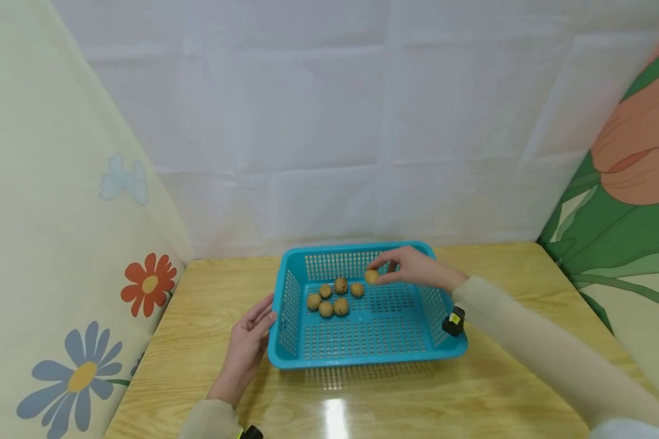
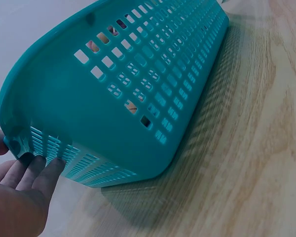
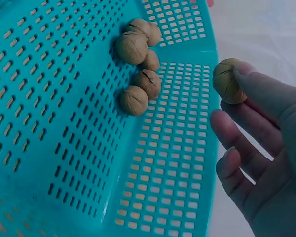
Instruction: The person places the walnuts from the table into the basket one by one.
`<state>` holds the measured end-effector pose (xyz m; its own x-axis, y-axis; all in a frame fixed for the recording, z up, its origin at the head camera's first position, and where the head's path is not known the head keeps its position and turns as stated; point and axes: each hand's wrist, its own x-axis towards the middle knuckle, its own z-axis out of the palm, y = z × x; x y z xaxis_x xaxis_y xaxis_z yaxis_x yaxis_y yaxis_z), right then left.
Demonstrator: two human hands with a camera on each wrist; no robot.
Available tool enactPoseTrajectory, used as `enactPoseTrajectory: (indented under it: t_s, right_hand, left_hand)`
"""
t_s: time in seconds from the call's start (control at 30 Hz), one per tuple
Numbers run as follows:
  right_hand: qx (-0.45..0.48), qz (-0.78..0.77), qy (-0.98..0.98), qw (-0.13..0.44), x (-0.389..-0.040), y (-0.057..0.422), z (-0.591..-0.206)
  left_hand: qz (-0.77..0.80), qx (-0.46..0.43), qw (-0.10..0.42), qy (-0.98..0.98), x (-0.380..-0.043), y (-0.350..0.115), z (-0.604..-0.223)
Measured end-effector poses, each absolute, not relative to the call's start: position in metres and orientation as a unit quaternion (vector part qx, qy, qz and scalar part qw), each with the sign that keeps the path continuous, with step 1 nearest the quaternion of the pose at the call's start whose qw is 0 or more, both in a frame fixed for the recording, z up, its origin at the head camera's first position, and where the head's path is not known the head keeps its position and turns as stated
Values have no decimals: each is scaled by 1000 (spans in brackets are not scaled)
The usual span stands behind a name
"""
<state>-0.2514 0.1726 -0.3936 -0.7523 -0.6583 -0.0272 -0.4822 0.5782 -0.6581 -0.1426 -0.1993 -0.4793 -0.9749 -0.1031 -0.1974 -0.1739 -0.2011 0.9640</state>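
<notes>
A blue plastic basket (image 1: 362,361) with slotted walls stands on the table, and several walnuts (image 1: 340,306) lie together in its left half. My right hand (image 1: 412,266) is over the basket's back right part, pinching one walnut (image 3: 229,81) between thumb and fingertips; the other fingers are loosely bent. At the basket's left side, my left hand (image 1: 245,344) holds the rim. The left wrist view shows its thumb at the rim and its fingers (image 2: 48,177) against the outer wall.
The wooden table (image 1: 500,378) extends around the basket. White cloth (image 1: 329,122) hangs behind the table, with flower-printed panels (image 1: 82,244) on both sides. A black wrist camera (image 1: 454,321) on the right arm is above the basket's right rim.
</notes>
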Motion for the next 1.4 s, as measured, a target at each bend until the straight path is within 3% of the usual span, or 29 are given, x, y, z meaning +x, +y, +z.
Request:
enactPoseTrajectory:
  t_s: [0.4,0.87,1.17,1.4]
  right_hand:
    - [-362,-285,867,189,-269,132,-441]
    - [-394,-199,881,173,-272,118,-463]
    - [-363,-262,879,163,-267,135,-443]
    - [-350,-279,888,110,-263,159,-411]
  left_hand:
    - [765,-104,19,635,-140,-199,-477]
    - [760,-113,24,640,-141,-199,-478]
    - [761,-112,26,638,-142,-199,-479]
    - [760,-116,24,639,-143,-199,-479]
